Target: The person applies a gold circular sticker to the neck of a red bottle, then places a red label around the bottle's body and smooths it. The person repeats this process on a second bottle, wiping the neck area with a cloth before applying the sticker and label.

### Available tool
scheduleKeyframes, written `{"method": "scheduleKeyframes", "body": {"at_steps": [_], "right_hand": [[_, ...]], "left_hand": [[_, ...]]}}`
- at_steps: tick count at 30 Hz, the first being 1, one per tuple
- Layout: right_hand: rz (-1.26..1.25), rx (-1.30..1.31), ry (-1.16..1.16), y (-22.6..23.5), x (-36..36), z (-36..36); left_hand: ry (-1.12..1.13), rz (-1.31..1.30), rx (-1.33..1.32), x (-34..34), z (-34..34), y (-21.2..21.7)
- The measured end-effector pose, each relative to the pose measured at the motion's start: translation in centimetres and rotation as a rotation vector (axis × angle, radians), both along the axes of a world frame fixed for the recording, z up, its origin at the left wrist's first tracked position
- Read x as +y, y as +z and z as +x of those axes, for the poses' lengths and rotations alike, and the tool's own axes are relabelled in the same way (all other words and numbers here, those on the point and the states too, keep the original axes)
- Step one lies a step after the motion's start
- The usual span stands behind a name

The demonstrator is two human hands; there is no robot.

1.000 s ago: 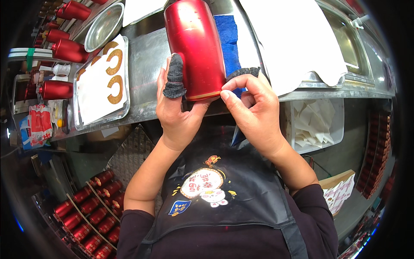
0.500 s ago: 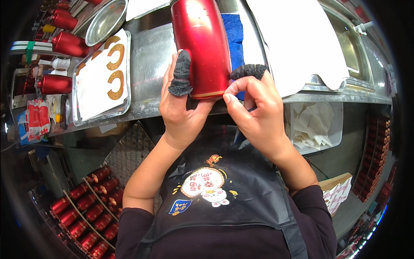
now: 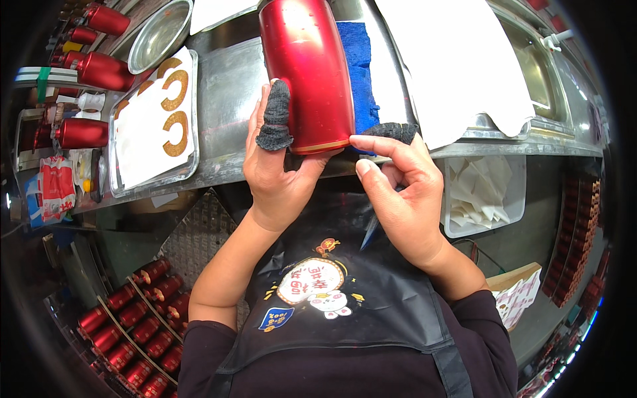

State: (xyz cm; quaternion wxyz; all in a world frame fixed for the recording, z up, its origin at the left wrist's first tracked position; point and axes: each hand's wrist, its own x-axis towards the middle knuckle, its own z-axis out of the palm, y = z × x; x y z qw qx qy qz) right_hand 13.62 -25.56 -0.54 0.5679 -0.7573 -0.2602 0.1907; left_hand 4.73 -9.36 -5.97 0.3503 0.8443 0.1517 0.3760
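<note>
My left hand (image 3: 282,166) is wrapped round the lower end of a glossy red bottle (image 3: 312,79), thumb under its base and fingers along its left side. A thin gold rim circles the near end; the far end runs out of view. My right hand (image 3: 405,179) stays at that rim's right corner, the index fingertip stretched to its edge. Its thumb stands apart, with nothing visible between them. Black knitted finger covers sit on a left finger (image 3: 276,116) and a right finger (image 3: 391,132). A blue cloth (image 3: 358,66) lies under the bottle's right side.
At left, a tray (image 3: 194,149) holds white paper and brown-gold C-shaped pieces (image 3: 176,132), with a metal bowl (image 3: 159,36) behind. White sheets (image 3: 458,73) cover the right counter. Below stands a clear bin (image 3: 458,229) of paper scraps. Racked red bottles (image 3: 133,325) stand lower left.
My right thumb has drawn away from the index finger, which straightened from a pinch toward the rim. The right hand shifted slightly right and down. My left hand still holds the bottle.
</note>
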Motion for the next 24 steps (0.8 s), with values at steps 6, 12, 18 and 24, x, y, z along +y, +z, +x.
{"method": "scheduleKeyframes", "body": {"at_steps": [6, 12, 18, 24], "right_hand": [[0.002, -0.006, 0.013, 0.1, 0.1, 0.1], [0.022, 0.177, 0.055, 0.3, 0.2, 0.1], [0.158, 0.533, 0.067, 0.9, 0.3, 0.7], [0.159, 0.415, 0.047, 0.3, 0.1, 0.5]], "left_hand": [[-0.019, -0.029, -0.012, 0.0, 0.0, -0.1], [0.01, -0.003, 0.024, -0.1, -0.2, 0.1], [0.007, -0.008, 0.019, -0.1, -0.2, 0.0], [-0.002, -0.016, 0.005, -0.1, -0.1, -0.1]]}}
